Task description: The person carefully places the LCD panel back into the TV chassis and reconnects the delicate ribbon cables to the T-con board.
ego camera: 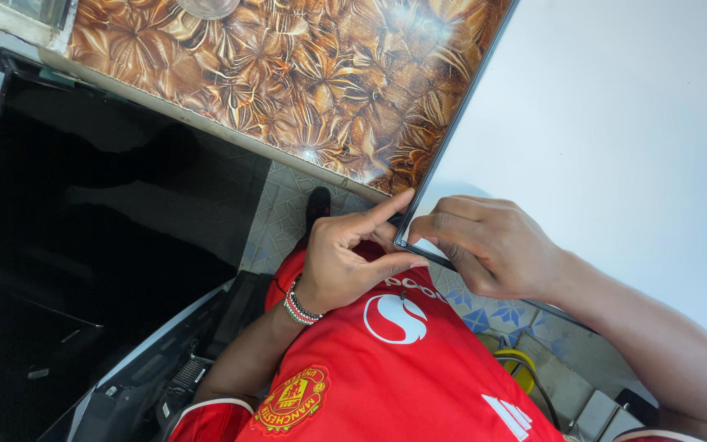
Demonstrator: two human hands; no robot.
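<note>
A large flat panel [615,123] with a white face and a thin dark frame lies across the right of the view, resting on a brown leaf-patterned tabletop [304,74]. My right hand [493,245] grips the panel's near corner, fingers curled over the frame edge. My left hand [345,254], with a beaded bracelet on the wrist, pinches at the same corner, its index finger stretched along the dark frame. Both hands touch the corner just above my red shirt.
A big black screen [100,213] leans at the left, beside the table edge. Patterned floor tiles [288,213] show below. A yellow object [521,368] and grey parts lie at the bottom right; dark plastic casing [165,376] sits bottom left.
</note>
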